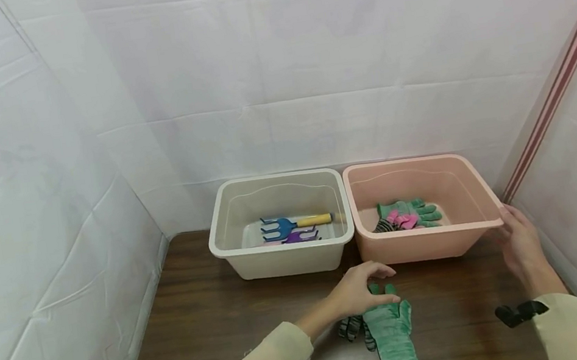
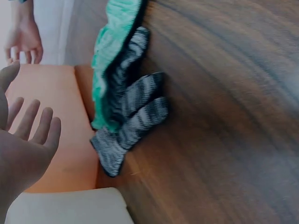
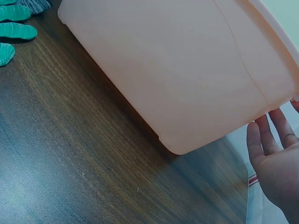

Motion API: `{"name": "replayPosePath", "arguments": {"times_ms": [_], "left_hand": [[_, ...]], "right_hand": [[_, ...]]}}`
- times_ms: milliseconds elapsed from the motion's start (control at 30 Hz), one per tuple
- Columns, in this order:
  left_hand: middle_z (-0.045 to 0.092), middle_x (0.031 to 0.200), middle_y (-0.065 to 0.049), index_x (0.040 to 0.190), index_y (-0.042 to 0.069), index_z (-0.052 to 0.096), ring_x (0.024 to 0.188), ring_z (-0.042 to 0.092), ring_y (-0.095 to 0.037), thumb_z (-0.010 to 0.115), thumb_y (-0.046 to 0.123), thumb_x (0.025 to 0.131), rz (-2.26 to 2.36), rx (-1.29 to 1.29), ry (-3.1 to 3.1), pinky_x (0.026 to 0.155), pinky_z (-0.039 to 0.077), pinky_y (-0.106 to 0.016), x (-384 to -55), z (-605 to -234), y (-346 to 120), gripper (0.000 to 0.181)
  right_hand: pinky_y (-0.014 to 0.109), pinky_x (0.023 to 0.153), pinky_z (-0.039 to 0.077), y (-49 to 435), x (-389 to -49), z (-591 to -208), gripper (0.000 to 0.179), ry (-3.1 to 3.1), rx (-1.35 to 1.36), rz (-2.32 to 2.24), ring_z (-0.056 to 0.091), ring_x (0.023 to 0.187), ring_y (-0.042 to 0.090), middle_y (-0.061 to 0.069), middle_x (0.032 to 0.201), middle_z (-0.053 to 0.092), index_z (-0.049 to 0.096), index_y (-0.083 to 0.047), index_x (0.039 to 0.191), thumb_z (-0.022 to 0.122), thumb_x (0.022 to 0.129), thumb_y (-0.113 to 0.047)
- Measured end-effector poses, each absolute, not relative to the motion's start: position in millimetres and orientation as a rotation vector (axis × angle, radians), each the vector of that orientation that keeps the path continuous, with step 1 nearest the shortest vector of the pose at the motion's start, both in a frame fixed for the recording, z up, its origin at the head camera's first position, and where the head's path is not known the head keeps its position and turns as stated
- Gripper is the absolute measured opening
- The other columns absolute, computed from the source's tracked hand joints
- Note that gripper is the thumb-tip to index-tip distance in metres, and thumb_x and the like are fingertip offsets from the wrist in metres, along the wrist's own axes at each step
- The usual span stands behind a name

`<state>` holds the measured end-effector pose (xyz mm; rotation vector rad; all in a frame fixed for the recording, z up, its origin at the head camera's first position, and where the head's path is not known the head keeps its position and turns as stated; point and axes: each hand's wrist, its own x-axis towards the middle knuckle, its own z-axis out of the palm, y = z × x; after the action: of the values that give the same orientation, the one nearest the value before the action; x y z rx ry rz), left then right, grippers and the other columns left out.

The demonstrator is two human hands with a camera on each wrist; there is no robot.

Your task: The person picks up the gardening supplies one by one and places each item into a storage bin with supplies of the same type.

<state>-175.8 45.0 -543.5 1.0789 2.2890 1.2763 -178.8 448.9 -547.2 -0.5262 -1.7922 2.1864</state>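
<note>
My left hand (image 1: 362, 289) hovers over a green glove (image 1: 391, 334) with thumb and fingers spread apart, holding nothing. Under that glove lies a black-and-grey striped glove (image 2: 140, 102), its fingers sticking out to one side. The left wrist view shows the same hand (image 2: 28, 144) with its palm turned up toward the camera. At the right end of the pink bin (image 1: 414, 246), my right hand (image 1: 521, 242) holds the corner of the rim. In the right wrist view, its fingers (image 3: 268, 140) reach in under that rim, fingertips partly hidden.
Inside the pink bin lie a green glove (image 1: 425, 210), a pink item (image 1: 403, 219) and something striped. The white bin (image 1: 289, 260) beside it contains a blue hand rake with a yellow handle (image 1: 313, 221) and a purple fork-like tool (image 1: 299, 237). White sheeting (image 1: 264, 85) surrounds the wooden table (image 1: 195, 341).
</note>
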Motion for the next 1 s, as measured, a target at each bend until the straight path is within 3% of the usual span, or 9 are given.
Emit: {"name": "replayPosePath", "arguments": {"times_ms": [167,500,633,1000], "left_hand": [[0.067,0.136,0.000,0.140,0.011,0.065,0.129,0.061,-0.017,0.083,0.036,0.095,1.259,1.042,2.311,0.109,0.050,-0.033,-172.8,-553.9,39.9,0.055],[0.064,0.142,0.005,0.145,0.016,0.063,0.132,0.058,-0.014,0.083,0.039,0.094,1.159,0.968,2.342,0.111,0.046,-0.031,-168.7,-571.8,33.2,0.059],[0.063,0.144,0.000,0.147,0.015,0.062,0.134,0.057,-0.016,0.084,0.038,0.093,1.166,0.947,2.311,0.112,0.046,-0.033,-167.1,-576.4,33.1,0.063],[0.063,0.143,0.002,0.151,0.015,0.059,0.133,0.057,-0.015,0.088,0.039,0.089,1.109,0.888,2.356,0.112,0.046,-0.033,-164.4,-588.3,36.7,0.072]], "right_hand": [[0.043,0.118,0.034,448.4,-179.2,-547.6,0.060,-1.816,-0.558,2.166,0.048,0.141,0.017,0.001,0.161,0.047,0.044,-0.020,0.161,0.057,0.109,-0.048],[0.030,0.100,0.045,448.8,-177.1,-547.8,0.056,-1.774,-0.520,2.192,0.051,0.137,0.017,0.000,0.153,0.053,0.048,-0.018,0.158,0.058,0.109,-0.044],[0.033,0.103,0.044,448.7,-177.2,-547.4,0.055,-1.761,-0.506,2.199,0.051,0.137,0.017,-0.001,0.151,0.054,0.049,-0.017,0.156,0.059,0.109,-0.044],[0.042,0.113,0.036,448.0,-179.6,-545.7,0.056,-1.777,-0.542,2.200,0.051,0.137,0.017,-0.003,0.151,0.055,0.050,-0.020,0.156,0.060,0.108,-0.046]]}}
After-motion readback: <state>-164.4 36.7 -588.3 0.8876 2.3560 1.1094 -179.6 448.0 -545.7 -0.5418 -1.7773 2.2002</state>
